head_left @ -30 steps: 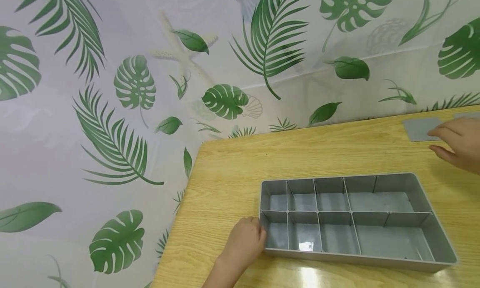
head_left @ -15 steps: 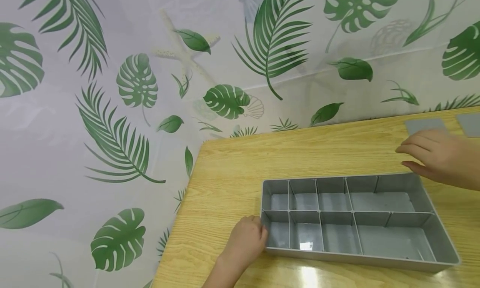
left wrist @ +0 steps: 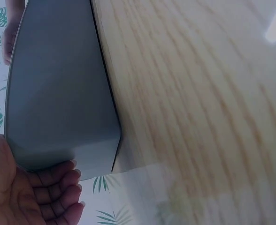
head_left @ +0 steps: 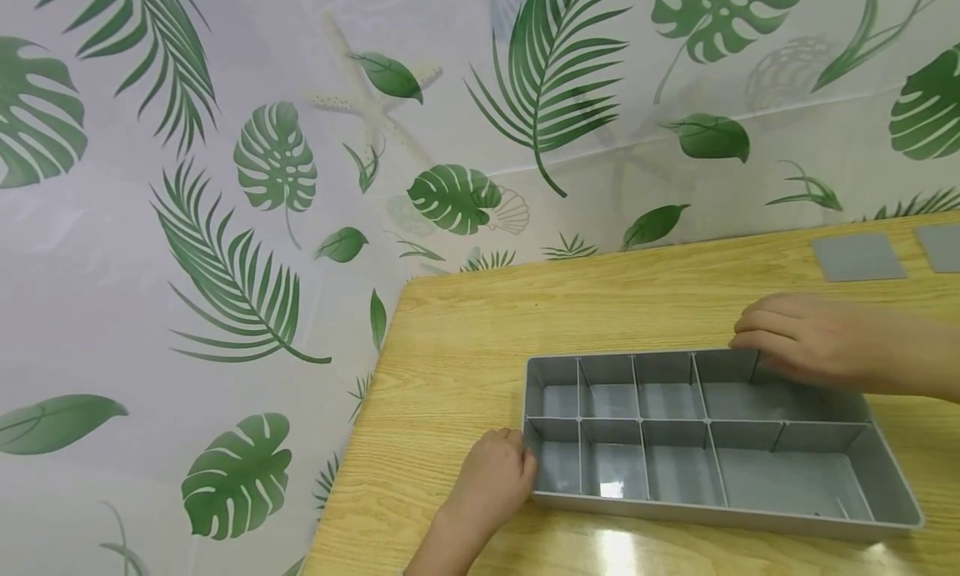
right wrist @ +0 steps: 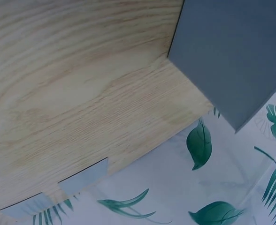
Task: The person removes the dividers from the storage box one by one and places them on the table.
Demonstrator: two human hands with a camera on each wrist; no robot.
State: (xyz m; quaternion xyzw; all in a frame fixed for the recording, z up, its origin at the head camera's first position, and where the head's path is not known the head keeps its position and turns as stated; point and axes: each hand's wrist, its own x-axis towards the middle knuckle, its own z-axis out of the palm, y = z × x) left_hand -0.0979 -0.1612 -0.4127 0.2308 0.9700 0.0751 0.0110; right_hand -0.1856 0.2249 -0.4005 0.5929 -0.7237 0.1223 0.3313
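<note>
- Far left you've got the leaf-print wall covering [head_left: 247, 59], which runs round the back too; looks flimsy to me, so don't brace on it.
- Next over, your left hand [head_left: 491, 480] has its fingers curled against the left end wall of the gray divided organizer tray [head_left: 750, 520]. Decent spot, I'd say.
- The tray lies flat on the wood-grain table [head_left: 450, 376], compartments facing up. Looks like hard, thin plastic: stiff, probably light for its length, and I'd bet it slides easily on that shiny top. Take it by both end walls; I wouldn't lift by the thin lengthwise divider [head_left: 742, 436], it could flex or pop out.
- Your right hand [head_left: 817, 343] is over the far wall, blocking part of the wide back compartment. Fingers bent loosely, thumb hidden, so I can't tell if they're gripping.
- Far right, behind the tray: one flat gray panel [head_left: 858, 257], plus a second gray panel [head_left: 942, 247] cut off by the frame. Both well apart from the tray.
</note>
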